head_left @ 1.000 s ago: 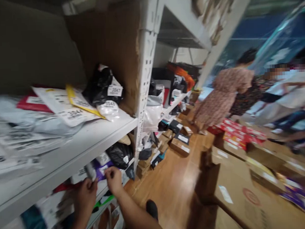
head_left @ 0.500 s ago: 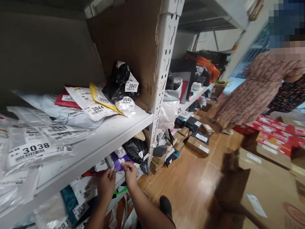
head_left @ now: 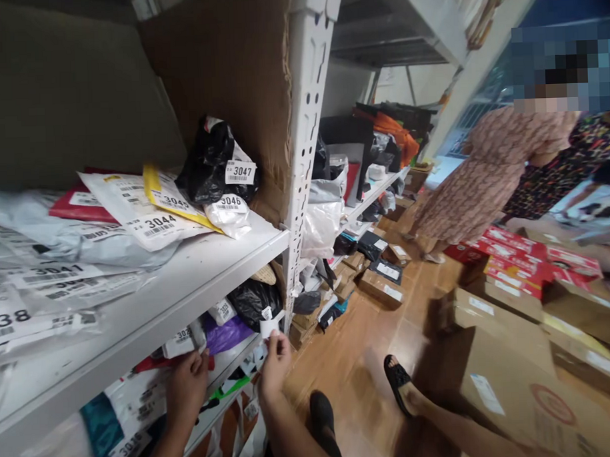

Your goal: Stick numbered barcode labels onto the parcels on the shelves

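Note:
My right hand (head_left: 276,361) pinches a small white label (head_left: 269,327) between thumb and fingertips, in front of the black plastic parcel (head_left: 255,303) on the lower shelf. My left hand (head_left: 189,379) is closed, thumb against curled fingers, below the white parcel (head_left: 181,341); whether something small is in it cannot be made out. Between the hands, further back, lies a purple bag (head_left: 227,333). Behind it sits a small white labelled packet (head_left: 222,311). A beige item (head_left: 264,275) shows above the black parcel.
Numbered parcels, among them a white mailer (head_left: 149,217) and a black bundle (head_left: 215,161), lie on the upper shelf (head_left: 226,258). A perforated upright (head_left: 306,122) stands at its end. Cartons (head_left: 510,381) cover the floor at right. A person's sandalled foot (head_left: 399,382) and people standing are beyond.
My hands have moved apart from the purple bag. The right one has shifted right with the white label, the left one down and left. The view has turned slightly right; a sandalled foot has appeared.

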A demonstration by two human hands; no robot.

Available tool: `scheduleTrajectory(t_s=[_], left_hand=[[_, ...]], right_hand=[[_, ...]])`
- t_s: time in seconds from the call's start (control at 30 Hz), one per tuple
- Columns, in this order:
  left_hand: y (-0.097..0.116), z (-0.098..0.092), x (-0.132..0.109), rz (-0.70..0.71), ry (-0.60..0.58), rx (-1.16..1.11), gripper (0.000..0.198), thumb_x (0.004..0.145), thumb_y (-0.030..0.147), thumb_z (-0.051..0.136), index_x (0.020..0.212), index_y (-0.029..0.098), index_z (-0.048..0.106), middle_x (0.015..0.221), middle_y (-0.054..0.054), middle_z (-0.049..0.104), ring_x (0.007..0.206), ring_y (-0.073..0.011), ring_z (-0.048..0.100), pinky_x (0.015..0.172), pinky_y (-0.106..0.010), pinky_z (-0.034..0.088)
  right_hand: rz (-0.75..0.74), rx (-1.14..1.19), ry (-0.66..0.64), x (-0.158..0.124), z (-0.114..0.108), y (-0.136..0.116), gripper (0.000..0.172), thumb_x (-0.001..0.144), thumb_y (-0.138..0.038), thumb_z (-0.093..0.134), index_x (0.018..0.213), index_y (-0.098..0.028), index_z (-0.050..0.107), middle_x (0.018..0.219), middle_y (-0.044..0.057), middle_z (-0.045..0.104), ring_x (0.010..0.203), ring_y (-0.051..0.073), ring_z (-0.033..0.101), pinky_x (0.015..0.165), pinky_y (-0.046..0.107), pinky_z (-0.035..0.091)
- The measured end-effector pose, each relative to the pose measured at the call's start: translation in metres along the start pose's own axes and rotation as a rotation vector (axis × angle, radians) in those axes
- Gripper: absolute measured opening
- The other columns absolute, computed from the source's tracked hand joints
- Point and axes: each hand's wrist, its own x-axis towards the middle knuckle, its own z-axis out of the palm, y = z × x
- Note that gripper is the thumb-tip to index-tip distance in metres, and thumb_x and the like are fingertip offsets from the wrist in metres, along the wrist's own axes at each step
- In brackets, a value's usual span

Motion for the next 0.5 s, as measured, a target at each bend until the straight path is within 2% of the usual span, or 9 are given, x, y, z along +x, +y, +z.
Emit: scheduleTrajectory(t_s=[0.07,0.13,0.2,0.3,0.4,0.5], left_hand=[[0.000,-0.001,0.003,0.002,-0.016,0.024,0.038,0.071,0.052,0.038,0.049,0.023,0.027,0.043,0.006,0.031,0.045,-0.0116,0.033,0.051,-0.024,0.030],[0.002,-0.003,0.005,0.013,-0.038,0.026,0.037,0.069,0.053,0.038,0.050,0.023,0.027,0.043,0.006,0.030,0.044,-0.0115,0.034,0.051,-0.024,0.031],[0.004,-0.004,0.005,0.014,-0.063,0.015,0.037,0.067,0.055,0.039,0.051,0.023,0.028,0.043,0.007,0.031,0.044,-0.0114,0.035,0.051,-0.023,0.032],[0.008,-0.002,0.002,-0.008,-0.072,0.016,0.040,0.063,0.059,0.040,0.050,0.023,0.029,0.043,0.007,0.033,0.044,-0.0111,0.035,0.049,-0.022,0.033],[0.010,0.001,-0.002,-0.032,-0.088,0.036,0.044,0.059,0.065,0.043,0.050,0.022,0.033,0.044,0.007,0.035,0.044,-0.0110,0.037,0.049,-0.021,0.036],[0.006,0.003,-0.003,-0.066,-0.104,0.056,0.047,0.056,0.067,0.046,0.049,0.023,0.034,0.045,0.006,0.036,0.044,-0.0112,0.040,0.049,-0.021,0.038]], right_hand=[[-0.041,-0.054,0.093,0.031,-0.025,-0.002,0.043,0.078,-0.058,0.052,0.076,-0.016,0.063,0.071,0.006,0.064,0.067,0.019,0.057,0.064,0.030,0.047],[-0.088,-0.132,0.190,0.067,-0.045,-0.002,0.045,0.074,-0.059,0.056,0.077,-0.014,0.064,0.075,0.010,0.066,0.072,0.023,0.057,0.070,0.035,0.046],[-0.156,-0.216,0.243,0.096,-0.050,0.002,0.046,0.075,-0.058,0.054,0.080,-0.015,0.066,0.083,0.014,0.067,0.082,0.026,0.057,0.079,0.040,0.044],[-0.255,-0.332,0.192,0.115,-0.025,0.016,0.038,0.077,-0.054,0.055,0.078,-0.019,0.071,0.085,0.014,0.068,0.089,0.029,0.053,0.087,0.044,0.039],[-0.293,-0.398,0.099,0.107,0.005,0.035,0.032,0.077,-0.047,0.058,0.086,-0.020,0.072,0.093,0.015,0.070,0.094,0.032,0.052,0.091,0.049,0.035],[-0.292,-0.382,0.003,0.094,0.008,0.051,0.041,0.074,-0.047,0.063,0.103,-0.018,0.068,0.113,0.016,0.066,0.108,0.034,0.049,0.097,0.052,0.031]])
